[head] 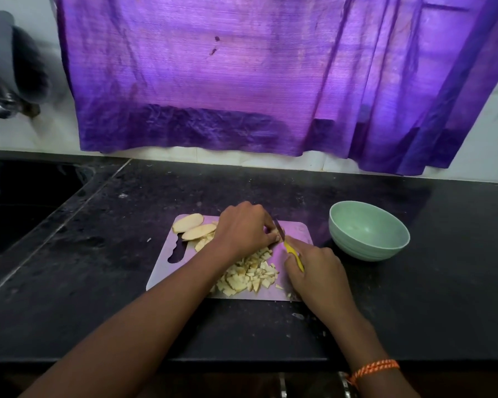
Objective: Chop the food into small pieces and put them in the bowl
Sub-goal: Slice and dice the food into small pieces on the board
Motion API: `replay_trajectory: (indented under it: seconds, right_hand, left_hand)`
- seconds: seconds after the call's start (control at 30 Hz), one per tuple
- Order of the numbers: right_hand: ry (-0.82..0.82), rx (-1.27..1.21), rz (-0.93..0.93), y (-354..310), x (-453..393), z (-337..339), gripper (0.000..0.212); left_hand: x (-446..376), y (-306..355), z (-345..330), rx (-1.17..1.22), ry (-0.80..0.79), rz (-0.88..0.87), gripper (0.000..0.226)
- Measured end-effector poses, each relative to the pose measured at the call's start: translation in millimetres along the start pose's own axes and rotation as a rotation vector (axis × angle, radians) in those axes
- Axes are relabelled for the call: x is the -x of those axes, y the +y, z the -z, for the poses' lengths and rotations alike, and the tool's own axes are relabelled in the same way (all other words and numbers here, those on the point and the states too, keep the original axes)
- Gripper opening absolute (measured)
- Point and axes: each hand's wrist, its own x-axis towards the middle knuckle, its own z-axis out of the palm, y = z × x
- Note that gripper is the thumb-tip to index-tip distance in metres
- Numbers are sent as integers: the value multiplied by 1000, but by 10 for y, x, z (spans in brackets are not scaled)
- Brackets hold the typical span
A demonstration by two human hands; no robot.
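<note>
Now the left hand (243, 228) curls its fingers over a piece of pale food at the far middle of the flat grey cutting board (163, 271), pinning it down. Just beside them, the right hand (314, 271) grips a yellow-handled knife (289, 248), blade against the piece. Small chopped pieces (250, 277) lie heaped on the board, long slices (193, 228) at its far left. A pale green bowl (368, 231) stands on the black worktop (98, 254), right of the board.

A cutting board (161, 271) is lying on the tabletop (414, 297). Chopped pieces (250, 277) are sitting on its near half; whole slices (193, 228) are lying at its far left corner. A bowl (368, 231) is standing right of the board, apart from it. A curtain (242, 81) is hanging behind.
</note>
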Motion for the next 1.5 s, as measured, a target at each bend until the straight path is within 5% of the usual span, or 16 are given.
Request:
replay_trajectory:
  seconds: [0.27,0.9,1.5]
  right_hand:
    - [-36,35,30,-20,14,7,32]
    - [63,-191,-25,140,417,170,55]
    - [-72,12,58,29,-8,-14,41]
  left_hand:
    - [8,22,-3,-35,23,7,30]
    - [27,63,88,7,-16,40,35]
    - [20,84,29,7,-23,178,25]
